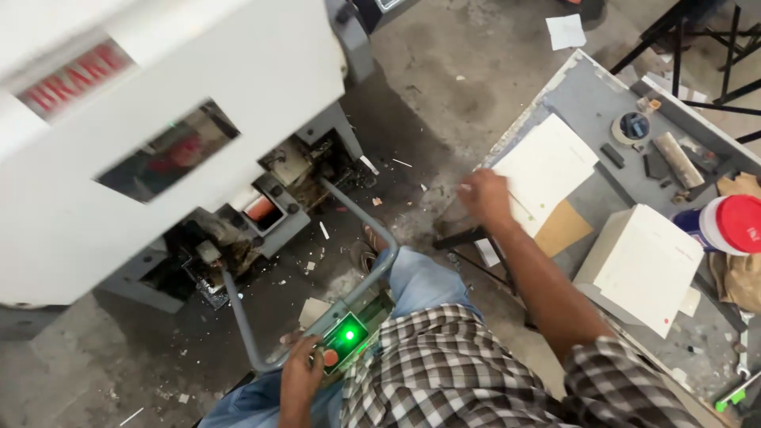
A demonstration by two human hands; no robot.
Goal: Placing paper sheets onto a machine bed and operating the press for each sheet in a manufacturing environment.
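My left hand rests on a small grey control box with a lit green button and an orange button, fixed to a bent grey tube frame in front of a big white machine. My right hand reaches out to the grey table on the right and grips the near edge of a stack of white sheets. A brown card sheet lies under that stack. I wear a checked shirt and jeans.
A thick white stack of paper lies on the table beside a red-lidded jar, a tape roll and small tools. Paper scraps litter the concrete floor. Black metal legs stand at the upper right.
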